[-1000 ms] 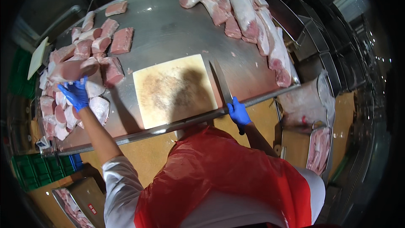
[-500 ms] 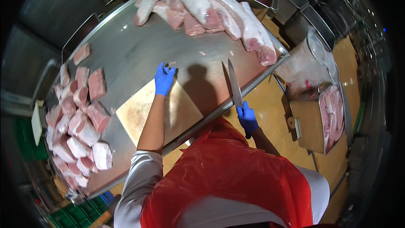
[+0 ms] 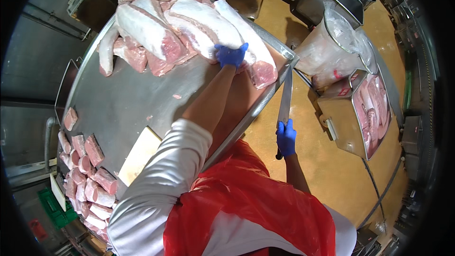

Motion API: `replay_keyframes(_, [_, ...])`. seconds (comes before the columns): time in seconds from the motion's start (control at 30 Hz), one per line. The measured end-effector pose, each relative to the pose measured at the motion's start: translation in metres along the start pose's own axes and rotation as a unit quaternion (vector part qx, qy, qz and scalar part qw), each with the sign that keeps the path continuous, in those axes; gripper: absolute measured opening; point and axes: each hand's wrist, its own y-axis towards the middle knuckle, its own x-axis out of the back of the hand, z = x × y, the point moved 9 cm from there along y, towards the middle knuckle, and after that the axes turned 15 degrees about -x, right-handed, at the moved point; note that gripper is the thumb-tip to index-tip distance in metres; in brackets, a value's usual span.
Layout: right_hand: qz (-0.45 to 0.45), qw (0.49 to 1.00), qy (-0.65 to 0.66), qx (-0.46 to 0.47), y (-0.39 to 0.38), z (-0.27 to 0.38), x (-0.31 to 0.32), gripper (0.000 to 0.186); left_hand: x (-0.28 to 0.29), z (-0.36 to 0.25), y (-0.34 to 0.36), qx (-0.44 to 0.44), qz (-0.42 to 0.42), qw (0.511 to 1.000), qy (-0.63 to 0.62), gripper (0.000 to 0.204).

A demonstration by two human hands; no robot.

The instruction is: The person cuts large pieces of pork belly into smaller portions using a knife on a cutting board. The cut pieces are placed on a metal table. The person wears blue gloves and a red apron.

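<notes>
My blue-gloved left hand (image 3: 231, 55) grips one of the long pale slabs of raw meat (image 3: 204, 26) piled at the back of the steel table, its fingertips partly hidden in the meat. My blue-gloved right hand (image 3: 286, 137) is closed on the handle of a long knife (image 3: 286, 97), held point forward just outside the table's right edge. The cutting board (image 3: 137, 156) lies on the table, partly covered by my left arm. Smaller cut meat pieces (image 3: 93, 150) are grouped at the left.
The steel table's rim (image 3: 258, 105) runs diagonally beside me. To the right are a bagged bin (image 3: 315, 52), a steel tub of meat strips (image 3: 339, 125) and stacked steel tubs (image 3: 327, 2). A green crate (image 3: 50, 206) stands low at the left.
My left hand has moved from the cut pieces across the board to the long slabs. My body and view have turned rightward; the knife is now beyond the table edge.
</notes>
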Motion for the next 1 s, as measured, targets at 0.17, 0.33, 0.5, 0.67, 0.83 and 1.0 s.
replay_keyframes(0.17, [-0.001,0.990,0.043,-0.133,-0.005,-0.059,0.032,0.014,0.021,-0.061,-0.007,0.195,0.115,0.973,0.041,0.140])
replay_keyframes(0.33, [0.037,0.976,0.093,-0.196,-0.021,-0.057,0.038,0.015,0.009,-0.011,0.009,0.055,0.095,0.986,-0.123,0.118])
replay_keyframes(0.5, [0.018,0.996,0.035,-0.081,-0.017,-0.057,0.020,0.014,0.049,0.022,-0.037,0.159,0.186,0.805,-0.540,0.069])
replay_keyframes(0.67, [0.096,0.990,0.093,-0.053,-0.013,0.003,-0.006,0.015,0.205,0.055,-0.068,-0.213,-0.012,0.924,-0.317,0.025])
replay_keyframes(0.83, [0.165,0.981,0.092,-0.034,-0.042,0.073,-0.033,0.018,0.384,0.055,-0.152,-0.235,-0.113,0.907,-0.330,0.010])
replay_keyframes(1.0, [0.217,0.973,0.072,0.021,-0.103,0.103,-0.073,0.019,0.433,0.166,-0.209,-0.127,-0.038,0.937,-0.324,0.024])
